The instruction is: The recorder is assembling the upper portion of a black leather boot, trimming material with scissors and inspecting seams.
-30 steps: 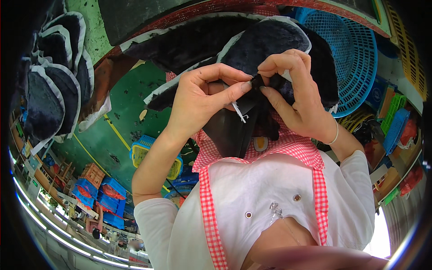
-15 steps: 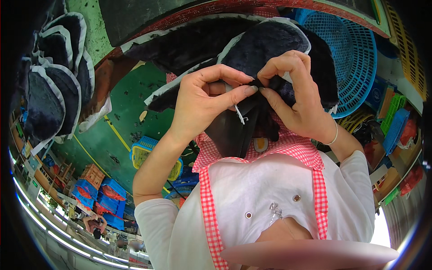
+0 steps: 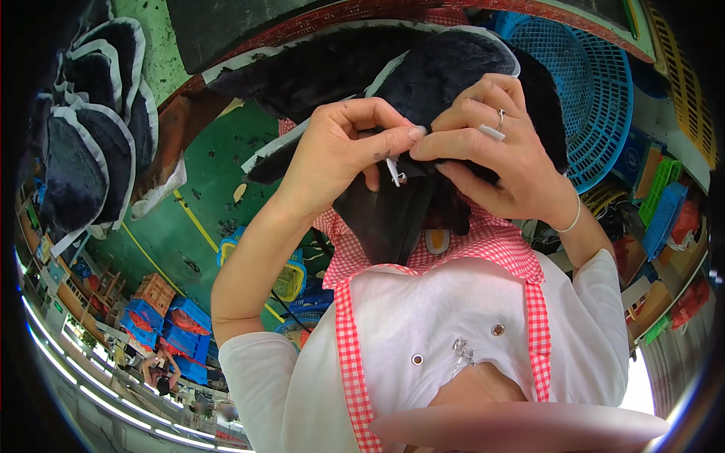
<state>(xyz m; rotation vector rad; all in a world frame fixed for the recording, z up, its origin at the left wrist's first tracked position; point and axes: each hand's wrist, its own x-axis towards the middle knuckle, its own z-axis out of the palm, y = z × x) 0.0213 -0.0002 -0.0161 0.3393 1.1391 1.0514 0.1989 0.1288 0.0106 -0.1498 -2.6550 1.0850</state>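
A black leather piece (image 3: pixel 381 219) with dark furry material hangs in front of my chest, held up at its top edge. My left hand (image 3: pixel 351 147) is closed, thumb and forefinger pinching that edge. My right hand (image 3: pixel 498 155) is closed beside it, its fingertips meeting the left ones at the same edge. What exactly lies between the fingertips is too small to make out. A small white tag (image 3: pixel 393 172) dangles below the left thumb. Beyond the hands lie dark fur pieces with white borders (image 3: pixel 442 72), and a long one (image 3: pixel 317 72) behind them.
At the far right stands a blue mesh basket (image 3: pixel 604 98). Several fur pieces with white edging (image 3: pixel 75 170) hang at the left. A dark-topped table (image 3: pixel 234 30) with a red edge is at the back. Yellow and blue baskets (image 3: pixel 291 279) sit on the green floor (image 3: pixel 204 166).
The right hand has turned over, so its back and a ring now show, and its fingers have folded down against the edge. The left hand has shifted slightly left, still pinching.
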